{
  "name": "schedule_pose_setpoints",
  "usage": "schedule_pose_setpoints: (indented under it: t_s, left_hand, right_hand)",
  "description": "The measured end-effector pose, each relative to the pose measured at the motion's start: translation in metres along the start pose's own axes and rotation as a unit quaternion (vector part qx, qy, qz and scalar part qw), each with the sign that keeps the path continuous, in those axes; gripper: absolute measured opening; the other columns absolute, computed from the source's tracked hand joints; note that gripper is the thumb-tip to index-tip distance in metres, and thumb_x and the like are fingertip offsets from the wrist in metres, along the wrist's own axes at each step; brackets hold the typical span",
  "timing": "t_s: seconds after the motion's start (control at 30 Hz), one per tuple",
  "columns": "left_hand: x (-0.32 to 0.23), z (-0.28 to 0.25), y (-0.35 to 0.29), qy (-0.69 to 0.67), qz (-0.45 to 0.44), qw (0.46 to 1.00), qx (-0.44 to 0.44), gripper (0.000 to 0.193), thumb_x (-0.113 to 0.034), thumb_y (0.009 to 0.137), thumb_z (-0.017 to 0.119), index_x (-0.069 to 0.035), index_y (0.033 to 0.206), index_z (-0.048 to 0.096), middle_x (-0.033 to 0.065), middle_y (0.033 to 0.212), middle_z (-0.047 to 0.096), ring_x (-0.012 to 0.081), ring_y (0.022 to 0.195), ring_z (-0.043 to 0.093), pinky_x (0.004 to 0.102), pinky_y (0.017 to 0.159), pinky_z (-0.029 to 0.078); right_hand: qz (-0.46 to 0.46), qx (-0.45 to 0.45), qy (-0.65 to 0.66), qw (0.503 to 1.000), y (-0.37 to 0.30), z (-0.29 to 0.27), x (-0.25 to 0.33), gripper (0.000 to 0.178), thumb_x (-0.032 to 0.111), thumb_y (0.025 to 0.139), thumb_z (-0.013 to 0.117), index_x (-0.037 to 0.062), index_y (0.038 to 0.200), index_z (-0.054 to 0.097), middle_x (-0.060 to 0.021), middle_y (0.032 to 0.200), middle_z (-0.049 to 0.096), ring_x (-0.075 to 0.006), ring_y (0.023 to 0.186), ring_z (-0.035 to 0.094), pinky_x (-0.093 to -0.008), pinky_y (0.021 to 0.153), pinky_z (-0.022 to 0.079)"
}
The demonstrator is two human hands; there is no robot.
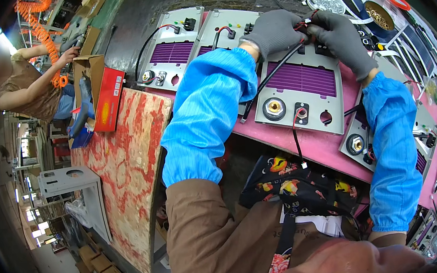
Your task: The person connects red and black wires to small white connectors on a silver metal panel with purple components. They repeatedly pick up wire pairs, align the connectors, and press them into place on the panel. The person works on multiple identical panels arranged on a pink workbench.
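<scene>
Both my hands wear grey gloves and meet over the far edge of a light grey metal panel (264, 113) with purple louvred slots. My left hand (278, 31) is closed on thin red and black wires (303, 23). Fingers of my right hand (340, 37) pinch the same wires from the other side. Just what sits between the fingertips is too small to make out. From beneath my left hand a thick black cable (274, 73) slants down across the panel. Near its front edge the panel carries a round brass-centred socket (274, 108) and a small switch-like part (301, 112) with a dangling wire.
Similar panels (172, 37) lie left and right on a pink-covered bench (282, 136). Beyond are a dish of small clear parts (328, 1), a bowl of brass rings (378, 16) and wire bundles. A stained wooden board (126, 173) and a red box (110, 99) stand left, near another person.
</scene>
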State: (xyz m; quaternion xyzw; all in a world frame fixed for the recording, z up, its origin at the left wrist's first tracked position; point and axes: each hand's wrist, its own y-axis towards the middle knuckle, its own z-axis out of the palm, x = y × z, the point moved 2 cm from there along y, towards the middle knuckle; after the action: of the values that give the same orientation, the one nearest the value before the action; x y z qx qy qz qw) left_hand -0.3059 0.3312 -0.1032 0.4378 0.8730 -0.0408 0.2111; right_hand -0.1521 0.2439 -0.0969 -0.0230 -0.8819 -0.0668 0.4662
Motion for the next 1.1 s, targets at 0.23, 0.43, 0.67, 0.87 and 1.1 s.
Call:
schedule_pose_setpoints:
  t_s: [0.23, 0.43, 0.67, 0.87, 1.1]
  left_hand:
    - [0.000, -0.002, -0.001, 0.013, 0.017, 1.000, -0.003, 0.040, -0.040, 0.076, 0.069, -0.009, 0.102, 0.070, 0.0160, 0.092, 0.069, 0.0348, 0.086, 0.066, 0.0415, 0.077, 0.051]
    - [-0.003, -0.006, -0.001, 0.017, 0.009, 1.000, 0.018, 0.042, -0.041, 0.076, 0.069, -0.008, 0.102, 0.070, 0.0164, 0.092, 0.069, 0.0346, 0.086, 0.066, 0.0411, 0.077, 0.051]
    - [0.000, -0.003, -0.002, -0.012, 0.010, 1.000, 0.018, 0.039, -0.036, 0.075, 0.071, -0.008, 0.102, 0.069, 0.0162, 0.093, 0.069, 0.0340, 0.088, 0.066, 0.0408, 0.078, 0.051]
    - [-0.001, -0.007, -0.002, -0.010, 0.004, 1.000, 0.028, 0.039, -0.034, 0.073, 0.072, -0.008, 0.102, 0.069, 0.0167, 0.094, 0.069, 0.0345, 0.088, 0.065, 0.0405, 0.079, 0.051]
    - [0.001, -0.019, -0.006, -0.109, 0.048, 0.991, 0.057, 0.045, -0.031, 0.071, 0.074, -0.008, 0.109, 0.068, 0.0141, 0.093, 0.070, 0.0274, 0.083, 0.066, 0.0351, 0.077, 0.051]
  right_hand:
    - [0.011, -0.013, 0.078, 0.997, 0.000, 0.005, -0.006, 0.023, 0.014, 0.088, 0.065, 0.0003, 0.106, 0.067, -0.0069, 0.084, 0.070, -0.0103, 0.072, 0.063, -0.0263, 0.068, 0.051]
    - [0.013, -0.014, 0.103, 0.995, 0.004, 0.003, -0.013, 0.021, 0.011, 0.086, 0.065, -0.0012, 0.103, 0.067, -0.0081, 0.084, 0.070, -0.0116, 0.073, 0.064, -0.0266, 0.070, 0.052]
    - [0.008, -0.023, 0.052, 0.998, 0.001, 0.007, -0.011, 0.023, 0.012, 0.086, 0.065, 0.0037, 0.108, 0.067, -0.0066, 0.081, 0.069, -0.0116, 0.070, 0.063, -0.0282, 0.067, 0.052]
    - [-0.035, -0.028, -0.038, 0.998, -0.006, 0.008, -0.004, 0.028, 0.017, 0.088, 0.061, 0.0067, 0.113, 0.063, -0.0085, 0.083, 0.069, -0.0155, 0.067, 0.066, -0.0303, 0.065, 0.052]
    - [0.006, 0.018, -0.035, 0.999, -0.004, 0.000, 0.003, 0.047, 0.013, 0.082, 0.057, 0.0050, 0.128, 0.055, -0.0106, 0.093, 0.068, -0.0134, 0.076, 0.063, -0.0277, 0.070, 0.052]
